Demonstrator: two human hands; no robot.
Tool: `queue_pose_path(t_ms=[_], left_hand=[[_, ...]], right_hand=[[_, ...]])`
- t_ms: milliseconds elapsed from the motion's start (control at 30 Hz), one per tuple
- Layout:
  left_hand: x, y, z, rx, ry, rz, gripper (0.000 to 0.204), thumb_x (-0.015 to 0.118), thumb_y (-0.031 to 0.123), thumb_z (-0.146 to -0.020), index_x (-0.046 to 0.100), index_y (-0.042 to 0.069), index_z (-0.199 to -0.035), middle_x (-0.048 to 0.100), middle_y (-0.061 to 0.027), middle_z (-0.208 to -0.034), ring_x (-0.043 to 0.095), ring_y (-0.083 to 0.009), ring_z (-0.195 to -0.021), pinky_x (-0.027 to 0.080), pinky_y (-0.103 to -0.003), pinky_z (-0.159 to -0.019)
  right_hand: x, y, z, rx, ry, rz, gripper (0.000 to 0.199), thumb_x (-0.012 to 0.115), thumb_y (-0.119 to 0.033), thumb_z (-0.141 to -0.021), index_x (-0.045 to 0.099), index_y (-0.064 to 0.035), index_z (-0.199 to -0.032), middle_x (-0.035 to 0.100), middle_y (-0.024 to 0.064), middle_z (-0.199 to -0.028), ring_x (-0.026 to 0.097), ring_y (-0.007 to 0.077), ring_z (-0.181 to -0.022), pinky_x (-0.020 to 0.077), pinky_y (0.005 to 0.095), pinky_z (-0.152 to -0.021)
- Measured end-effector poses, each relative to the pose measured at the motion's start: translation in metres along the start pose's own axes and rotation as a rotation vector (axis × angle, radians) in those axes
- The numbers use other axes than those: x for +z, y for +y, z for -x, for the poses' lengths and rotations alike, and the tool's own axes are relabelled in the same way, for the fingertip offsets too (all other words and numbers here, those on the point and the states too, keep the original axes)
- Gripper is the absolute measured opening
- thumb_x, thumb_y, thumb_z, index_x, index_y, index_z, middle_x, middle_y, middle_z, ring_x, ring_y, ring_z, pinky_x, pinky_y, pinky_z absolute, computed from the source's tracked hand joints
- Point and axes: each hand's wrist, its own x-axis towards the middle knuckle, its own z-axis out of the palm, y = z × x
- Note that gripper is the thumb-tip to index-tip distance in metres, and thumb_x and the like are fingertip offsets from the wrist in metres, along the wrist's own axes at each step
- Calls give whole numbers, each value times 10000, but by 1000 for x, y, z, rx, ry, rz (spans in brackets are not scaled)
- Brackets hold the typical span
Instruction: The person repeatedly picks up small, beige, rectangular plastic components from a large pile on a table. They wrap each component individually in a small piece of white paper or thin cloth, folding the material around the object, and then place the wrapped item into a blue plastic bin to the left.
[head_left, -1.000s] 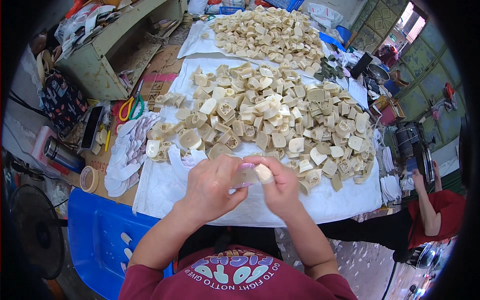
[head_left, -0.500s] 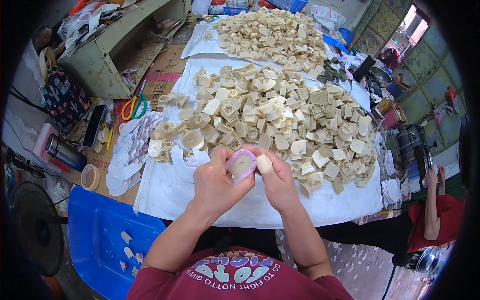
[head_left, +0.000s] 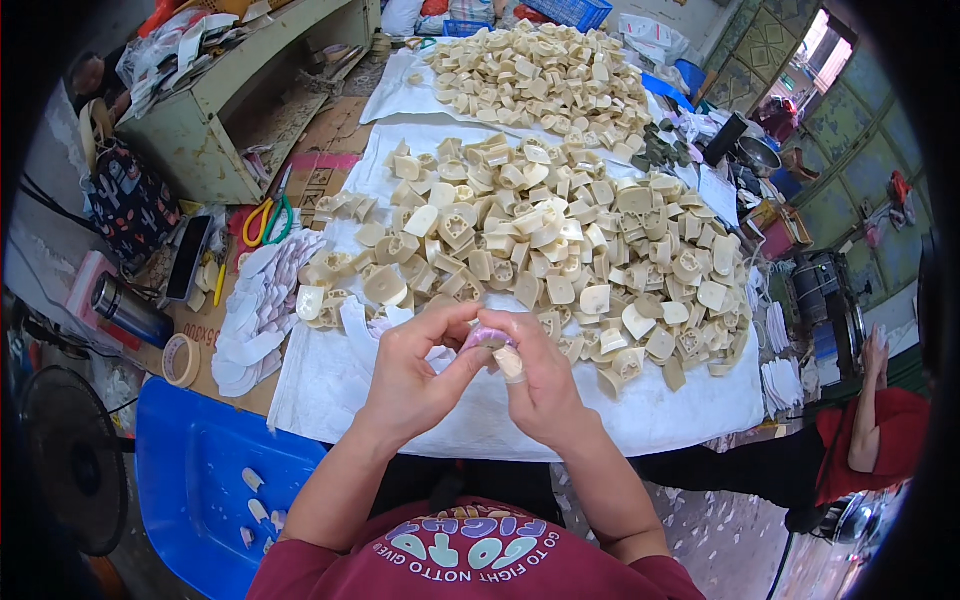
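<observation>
Between the fingertips of my two bare hands lies a small beige piece with a lilac edge point(head_left: 488, 338), partly hidden by the fingers themselves. My left hand point(head_left: 405, 380) pinches it from the left with thumb and forefinger; my right hand point(head_left: 545, 385) grips it from the right, fingers bent over it, the thumb wearing a pale cover point(head_left: 510, 363). Directly beneath the fingers spreads a white cloth point(head_left: 640, 425). Just beyond them rises a near heap of beige pieces point(head_left: 560, 240), with a far heap point(head_left: 540, 85) behind it. To the left of my fingers lie stacked white cut-outs point(head_left: 255, 320), and past these, scissors point(head_left: 268, 220) with yellow and green handles. Nearer my body and left of the fingers, a blue tub point(head_left: 190, 430) contains several small pieces point(head_left: 252, 480). Well to the right of my fingers appears a co-worker in red point(head_left: 880, 435).
</observation>
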Motion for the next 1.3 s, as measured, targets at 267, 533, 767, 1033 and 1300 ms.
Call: queue_pose_path(t_ms=[267, 533, 767, 1033, 1300], left_hand=[[11, 0, 5, 158, 193, -138, 427, 667, -22, -807, 582, -2, -1225, 643, -95, -900, 638, -151, -772, 508, -272, -698], [9, 19, 8, -146, -112, 420, 391, 518, 77, -947, 485, -4, -1327, 615, -158, -1110, 646, -182, -762, 531, -322, -676], [5, 8, 11, -222, -228, 970, 555, 602, 74, -910, 367, 22, -1410, 598, -187, -1185, 668, -189, -830, 555, -330, -693], [-1, -2, 14, -120, -107, 591, 630, 725, 26, -808, 435, 23, -1368, 574, -156, -1235, 573, -216, -1123, 457, -366, -976], [-3, 0, 16, 40, -143, 357, 519, 736, 35, -798, 528, 4, -1272, 575, -109, -1164, 591, -189, -1040, 488, -342, -904]], right_hand=[[3, -4, 9, 469, 76, -513, 234, 504, -169, -966, 607, 30, -1034, 651, 99, -833, 640, 176, -767, 511, 297, -701], [6, -8, 13, 461, -19, -785, 338, 473, -266, -996, 610, 10, -857, 563, 34, -641, 521, 95, -539, 462, 247, -528], [4, -4, 11, 478, -64, -992, 288, 540, -257, -963, 623, 15, -918, 595, 47, -683, 552, 89, -578, 485, 236, -577], [2, -20, 3, 264, 192, -653, 161, 658, -36, -863, 641, 6, -1017, 644, 62, -964, 604, 109, -880, 491, 255, -771], [-6, -14, 4, 268, 29, -775, 136, 649, -34, -875, 644, 24, -998, 652, 55, -953, 599, 116, -890, 483, 259, -809]])
